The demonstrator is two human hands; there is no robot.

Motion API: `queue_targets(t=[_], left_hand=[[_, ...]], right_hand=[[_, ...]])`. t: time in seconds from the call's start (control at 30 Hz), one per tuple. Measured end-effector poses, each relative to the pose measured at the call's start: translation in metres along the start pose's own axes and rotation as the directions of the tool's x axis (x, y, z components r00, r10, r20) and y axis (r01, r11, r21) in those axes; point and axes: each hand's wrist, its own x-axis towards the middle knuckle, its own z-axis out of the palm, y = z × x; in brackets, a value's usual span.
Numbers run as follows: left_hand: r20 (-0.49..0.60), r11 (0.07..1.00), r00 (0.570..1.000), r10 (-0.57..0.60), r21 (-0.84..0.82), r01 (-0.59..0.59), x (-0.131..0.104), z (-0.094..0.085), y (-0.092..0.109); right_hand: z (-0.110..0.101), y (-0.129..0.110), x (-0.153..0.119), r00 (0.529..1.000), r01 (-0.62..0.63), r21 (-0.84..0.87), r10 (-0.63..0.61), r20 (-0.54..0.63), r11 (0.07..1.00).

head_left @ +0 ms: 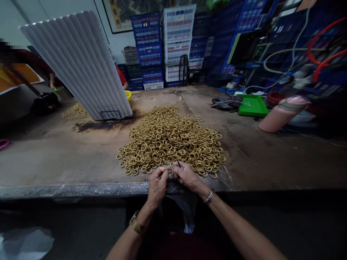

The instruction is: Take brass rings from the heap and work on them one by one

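Note:
A broad heap of brass-coloured rings (173,137) lies on the worktable (252,159), reaching close to its front edge. At the near side of the heap, my left hand (158,183) pinches a single ring (169,169) between thumb and fingers. Close against it, my right hand (187,176) is closed around a thin dark tool, of which only the tip (179,164) shows; its kind I cannot make out. The fingers of both hands meet at the ring, just above the table edge.
A ribbed white panel (78,65) leans upright at the left, with more rings (77,111) behind it. To the right are a green tray (252,105) and a pink cylinder (283,113). Stacked crates (148,47) stand at the back. A co-worker's hand (52,82) shows far left.

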Motion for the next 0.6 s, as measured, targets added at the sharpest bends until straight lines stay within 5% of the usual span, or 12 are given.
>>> queue_targets(t=[0.2,0.43,0.6], left_hand=[[0.043,0.989,0.993,-0.113,-0.09,0.117,-0.004,0.001,0.001],[0.059,0.992,0.997,-0.047,-0.112,0.053,-0.01,0.004,0.006],[0.111,0.969,0.978,-0.175,-0.158,0.191,-0.013,-0.001,0.007]], right_hand=[[0.008,0.008,-0.004,0.995,-0.096,0.102,0.092,0.038,0.99],[0.012,0.001,-0.006,0.989,-0.15,0.242,0.146,0.036,0.959],[0.012,-0.001,-0.006,0.987,-0.159,0.258,0.155,0.036,0.953]])
